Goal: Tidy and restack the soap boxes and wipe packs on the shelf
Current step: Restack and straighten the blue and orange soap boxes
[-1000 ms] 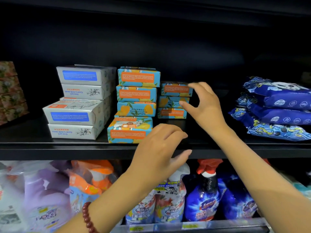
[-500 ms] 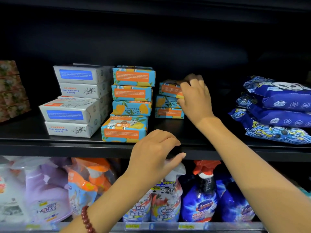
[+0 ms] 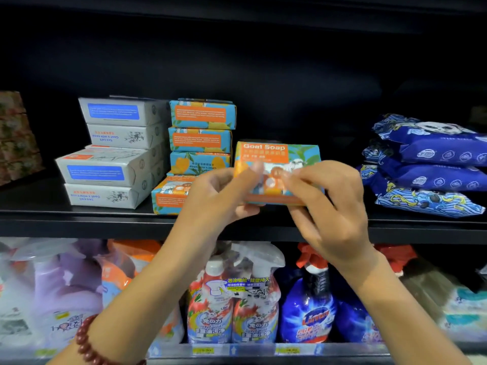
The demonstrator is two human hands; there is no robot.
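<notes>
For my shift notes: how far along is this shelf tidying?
Looks done: the blue wipe packs lie in one pile. In hand: the left hand and right hand hold one Goat Soap box. Left, probably: that box needs a place; the white soap boxes sit unevenly.

A blue and orange soap box [image 3: 279,156] marked Goat Soap is held in front of the shelf [image 3: 79,222]. Its left end is gripped by the left hand [image 3: 224,196] and its right end by the right hand [image 3: 332,206], with fingers curled over the printed face. Matching boxes [image 3: 201,138] are stacked just left of it, beside white soap boxes [image 3: 110,154]. Dark blue wipe packs [image 3: 432,167] are piled at the right. Spray bottles [image 3: 253,299] are ranged on the lower shelf.
</notes>
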